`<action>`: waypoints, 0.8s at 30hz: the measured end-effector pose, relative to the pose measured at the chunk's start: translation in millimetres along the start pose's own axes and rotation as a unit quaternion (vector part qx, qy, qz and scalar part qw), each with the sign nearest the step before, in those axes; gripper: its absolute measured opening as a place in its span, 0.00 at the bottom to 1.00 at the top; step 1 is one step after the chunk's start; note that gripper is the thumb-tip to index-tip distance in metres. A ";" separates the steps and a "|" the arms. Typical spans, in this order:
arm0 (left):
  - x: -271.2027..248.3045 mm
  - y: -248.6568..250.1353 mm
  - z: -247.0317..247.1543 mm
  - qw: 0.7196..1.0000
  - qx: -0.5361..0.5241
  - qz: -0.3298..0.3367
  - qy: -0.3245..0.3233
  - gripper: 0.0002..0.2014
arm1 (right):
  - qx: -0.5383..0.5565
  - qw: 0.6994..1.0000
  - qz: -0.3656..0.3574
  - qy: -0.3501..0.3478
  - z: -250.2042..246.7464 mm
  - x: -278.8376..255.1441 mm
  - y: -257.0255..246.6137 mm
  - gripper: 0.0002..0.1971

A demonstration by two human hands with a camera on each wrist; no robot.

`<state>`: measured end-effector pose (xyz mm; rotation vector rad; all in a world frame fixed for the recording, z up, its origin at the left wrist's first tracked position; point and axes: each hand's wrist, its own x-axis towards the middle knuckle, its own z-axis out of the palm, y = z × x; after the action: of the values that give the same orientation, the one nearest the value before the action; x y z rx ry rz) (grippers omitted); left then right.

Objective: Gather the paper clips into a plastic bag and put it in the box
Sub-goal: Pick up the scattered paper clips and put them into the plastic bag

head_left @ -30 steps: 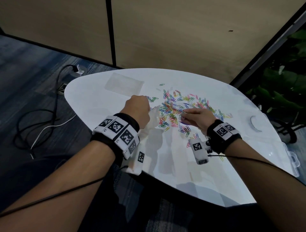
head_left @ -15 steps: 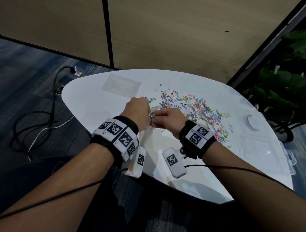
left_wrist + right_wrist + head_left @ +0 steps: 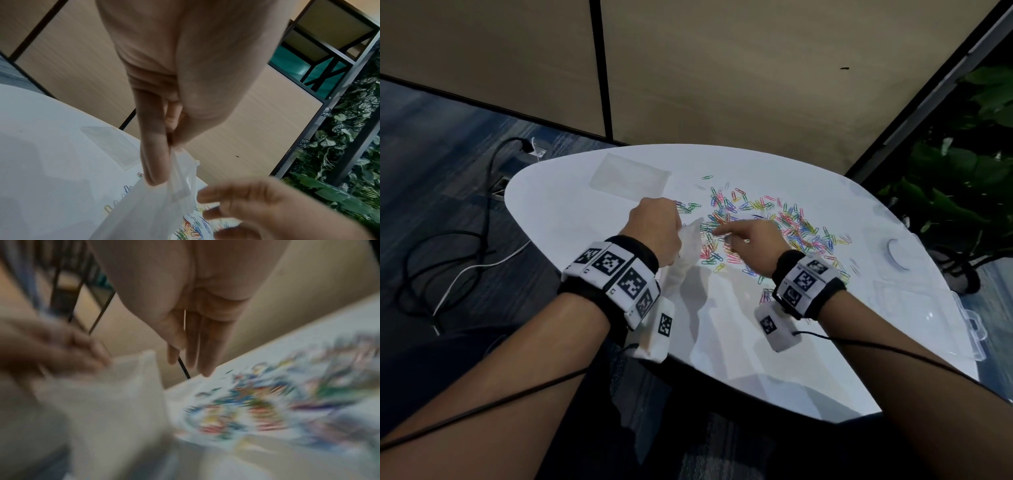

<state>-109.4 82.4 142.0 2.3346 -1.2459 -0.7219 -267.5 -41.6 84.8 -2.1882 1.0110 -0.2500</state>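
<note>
Clips (image 3: pixel 756 222) — light, slippery: pinch several. Your left hand (image 3: pixel 654 229) pinches the limp bag (image 3: pixel 685 260) rim; your right hand's (image 3: pixel 751 241) fingers — apparently loose, empty.

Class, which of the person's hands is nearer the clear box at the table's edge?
Right. The right hand reaches over the paper clips, closer to the clear box; the left hand is farther.

Two plastic bags (image 3: pixel 629 176), one box (image 3: pixel 921 315), seemingly over a hundred paper clips (image 3: pixel 774 222).
</note>
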 end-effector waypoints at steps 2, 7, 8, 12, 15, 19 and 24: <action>-0.7 -0.1 0.1 1.000 0.004 0.002 -0.003 0.10 | -0.234 0.967 -0.047 -0.090 9.0 -2.4 26.2 0.21; -0.6 -3.3 0.2 1.000 0.007 0.004 -0.005 0.10 | -0.422 0.881 -0.060 -0.207 49.8 -12.5 74.5 0.30; 0.0 -4.6 -0.9 1.000 0.007 0.002 -0.003 0.10 | -0.424 0.884 -0.044 -0.194 51.4 -11.6 82.4 0.30; 1.4 -8.6 -4.8 1.000 0.004 -0.008 0.000 0.10 | -0.398 0.901 0.045 -0.165 44.1 -6.6 109.0 0.33; 2.0 -7.8 -6.2 1.000 0.005 -0.010 -0.002 0.09 | -0.403 0.902 0.040 -0.147 37.9 -3.9 108.6 0.36; 1.0 -5.1 -4.4 1.000 0.002 -0.007 -0.007 0.10 | -0.414 0.906 -0.011 -0.087 40.0 -3.3 98.1 0.12; 0.8 -4.9 -4.4 1.000 0.006 -0.005 -0.008 0.09 | -0.280 0.955 0.097 0.002 24.6 4.7 102.1 0.08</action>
<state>-103.2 84.8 142.5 2.3516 -1.2500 -0.7396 -314.0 -78.0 -2.2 -2.5539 1.4201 0.1439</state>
